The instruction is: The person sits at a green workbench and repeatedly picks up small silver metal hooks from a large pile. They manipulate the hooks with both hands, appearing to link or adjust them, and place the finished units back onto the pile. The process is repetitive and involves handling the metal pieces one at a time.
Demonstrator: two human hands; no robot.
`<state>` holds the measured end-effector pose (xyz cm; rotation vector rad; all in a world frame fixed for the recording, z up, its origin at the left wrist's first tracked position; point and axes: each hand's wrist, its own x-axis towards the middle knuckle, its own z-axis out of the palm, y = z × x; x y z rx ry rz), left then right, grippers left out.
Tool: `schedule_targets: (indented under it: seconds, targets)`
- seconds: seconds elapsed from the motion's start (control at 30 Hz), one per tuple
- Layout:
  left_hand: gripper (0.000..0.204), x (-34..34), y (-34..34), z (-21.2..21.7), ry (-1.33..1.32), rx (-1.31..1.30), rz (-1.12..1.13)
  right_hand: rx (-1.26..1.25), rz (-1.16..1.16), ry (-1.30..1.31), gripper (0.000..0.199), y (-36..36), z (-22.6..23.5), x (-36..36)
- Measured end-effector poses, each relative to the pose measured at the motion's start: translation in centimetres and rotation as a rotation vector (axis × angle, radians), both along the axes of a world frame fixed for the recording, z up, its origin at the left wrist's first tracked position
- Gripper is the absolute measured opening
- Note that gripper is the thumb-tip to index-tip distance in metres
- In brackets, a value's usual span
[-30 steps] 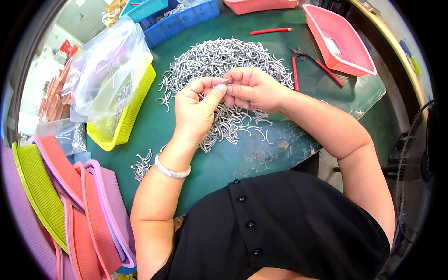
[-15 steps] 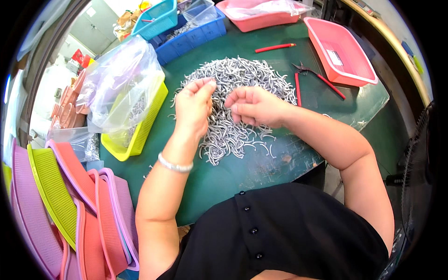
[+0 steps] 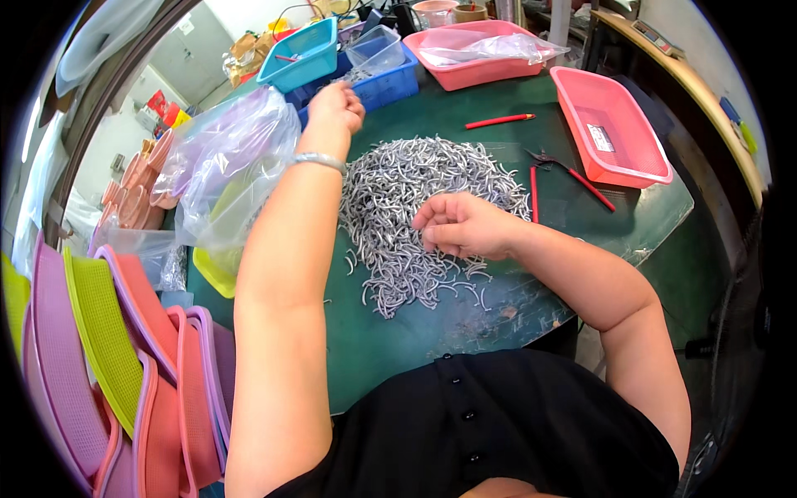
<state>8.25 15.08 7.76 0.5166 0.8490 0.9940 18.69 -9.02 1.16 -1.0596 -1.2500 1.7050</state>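
Note:
A heap of small curved silver-grey metal pieces [image 3: 415, 178] lies spread on the green table. My left hand [image 3: 336, 108] is reached out at the near edge of a blue bin [image 3: 390, 86] that holds more small grey pieces. Its fingers are curled closed, and whatever they hold is hidden. Low over the right part of the heap, my right hand [image 3: 466, 226] has its fingers bent in toward the thumb. Anything between those fingertips is too small to make out.
Red-handled pliers [image 3: 581, 181] and a red pen-like tool [image 3: 500, 121] lie right of the heap, near a pink basket [image 3: 618, 166]. A plastic-covered yellow-green basket [image 3: 214, 272] stands left. Stacked colourful baskets [image 3: 104, 332] fill the lower left. A turquoise basket [image 3: 303, 62] rests on the blue bin.
My left hand has moved away from the heap, forward to the blue bin. My right hand stays over the heap with much the same bend. The view has shifted a little.

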Motion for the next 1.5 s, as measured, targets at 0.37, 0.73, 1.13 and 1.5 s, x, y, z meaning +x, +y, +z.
schedule_targets:
  seconds: [0.37, 0.73, 1.13, 1.5]
  targets:
    - [0.027, -9.5, -11.2, 9.6, 0.404, 0.688, -0.388, -0.071, -0.003, 0.139, 0.039, -0.3, 0.8, 0.6]
    - [0.029, -19.2, -5.2, 7.1, 1.607, 1.295, 0.24, -0.086, -0.085, 0.321, 0.031, 0.3, 0.0, 0.2]
    - [0.018, -6.0, -22.6, -5.4, 0.876, 1.478, -0.311, -0.055, -0.206, 0.432, 0.036, 0.0, -0.4, -0.5]
    - [0.011, -6.8, -21.3, -8.2, 0.68, 1.065, -0.25, -0.033, -0.253, 0.398, 0.038, -0.1, -0.7, -0.7]
